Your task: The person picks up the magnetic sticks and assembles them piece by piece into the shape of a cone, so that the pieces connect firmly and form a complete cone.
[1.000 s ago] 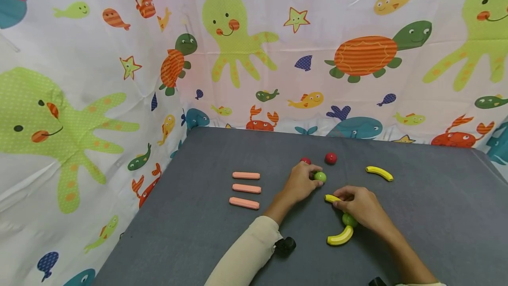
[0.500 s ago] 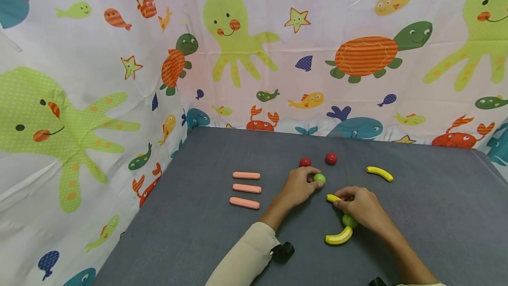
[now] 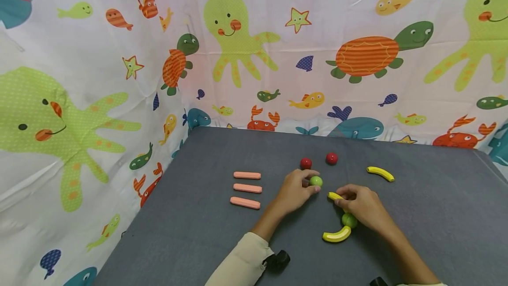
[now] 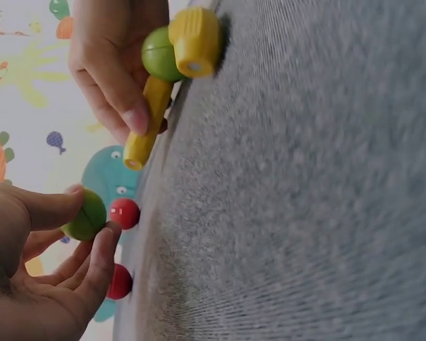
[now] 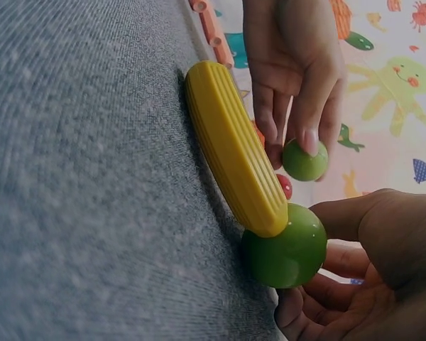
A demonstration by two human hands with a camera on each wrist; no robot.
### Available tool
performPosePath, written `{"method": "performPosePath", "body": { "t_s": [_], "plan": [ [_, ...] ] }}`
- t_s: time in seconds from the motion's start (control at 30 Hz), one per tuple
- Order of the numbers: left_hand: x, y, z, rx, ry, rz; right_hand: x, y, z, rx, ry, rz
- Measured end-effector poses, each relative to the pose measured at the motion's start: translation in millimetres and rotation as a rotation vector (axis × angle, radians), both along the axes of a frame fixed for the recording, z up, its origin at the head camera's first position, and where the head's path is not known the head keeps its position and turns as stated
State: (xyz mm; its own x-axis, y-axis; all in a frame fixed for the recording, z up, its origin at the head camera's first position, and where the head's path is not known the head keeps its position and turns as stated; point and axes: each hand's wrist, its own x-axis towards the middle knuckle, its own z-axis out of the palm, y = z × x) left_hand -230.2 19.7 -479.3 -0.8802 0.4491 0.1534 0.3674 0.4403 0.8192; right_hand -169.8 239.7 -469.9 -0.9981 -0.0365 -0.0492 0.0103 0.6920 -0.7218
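Observation:
My left hand [image 3: 293,192] pinches a small green ball [image 3: 316,181] between thumb and fingers; the left wrist view shows this green ball [image 4: 86,215] raised off the table. To its right, my right hand [image 3: 366,207] grips a curved yellow stick [image 3: 334,196]. That stick meets a second green ball [image 3: 349,220], which also joins another curved yellow stick [image 3: 336,236] on its near side. In the right wrist view the near yellow stick [image 5: 234,145] touches the joined green ball [image 5: 284,246]. Part of the gripped stick is hidden behind my right fingers.
Two red balls [image 3: 306,163] [image 3: 331,158] lie beyond my left hand. A loose curved yellow stick [image 3: 380,173] is at the far right. Several pink sticks [image 3: 247,188] lie in a column to the left. A patterned sea-animal cloth [image 3: 254,47] hangs behind the grey table [image 3: 190,242].
My left hand has drawn slightly left and nearer with the green ball, uncovering a red ball. The near yellow stick has swung a little left. My right hand has barely moved.

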Motion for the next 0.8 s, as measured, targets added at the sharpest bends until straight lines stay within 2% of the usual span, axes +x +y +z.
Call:
{"method": "performPosePath", "body": {
  "t_s": [0.23,0.43,0.8],
  "plan": [
    [9.3,-3.6,2.5,0.040,-0.072,-0.010,-1.7,2.0,1.1,0.003,-0.011,-0.009],
    [15.2,-7.7,-0.5,0.074,-0.098,-0.001,-1.7,1.9,2.0,0.004,-0.017,-0.011],
    [17.0,-10.6,-3.1,0.093,-0.120,-0.016,-0.4,1.1,4.0,0.002,-0.014,-0.015]
  ]
}}
